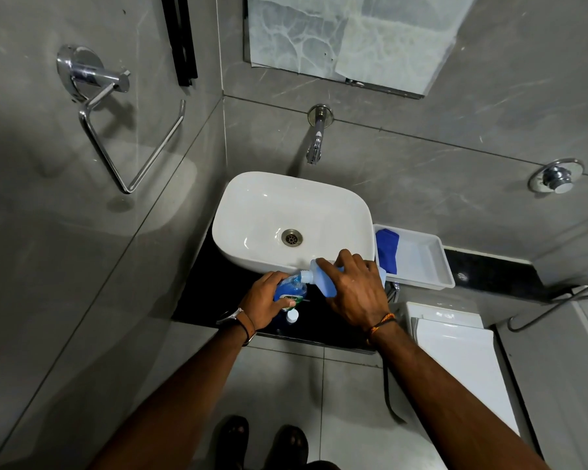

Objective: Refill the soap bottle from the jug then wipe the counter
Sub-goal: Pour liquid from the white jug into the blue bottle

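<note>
- Both forearms are bare, no sleeves in sight.
- The left hand (263,300) has a watch at the wrist with a pale strap, and a thin dark band beside it.
- The right hand (357,293) has an orange and dark thread tied round the wrist.
- Dark footwear on both feet, possibly open sandals; the view is dim there.

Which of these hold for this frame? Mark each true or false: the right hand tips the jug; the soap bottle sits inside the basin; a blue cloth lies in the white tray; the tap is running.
1. The right hand tips the jug. True.
2. The soap bottle sits inside the basin. False: the left hand holds it on the dark counter.
3. A blue cloth lies in the white tray. True.
4. The tap is running. False: no water shows.
</note>
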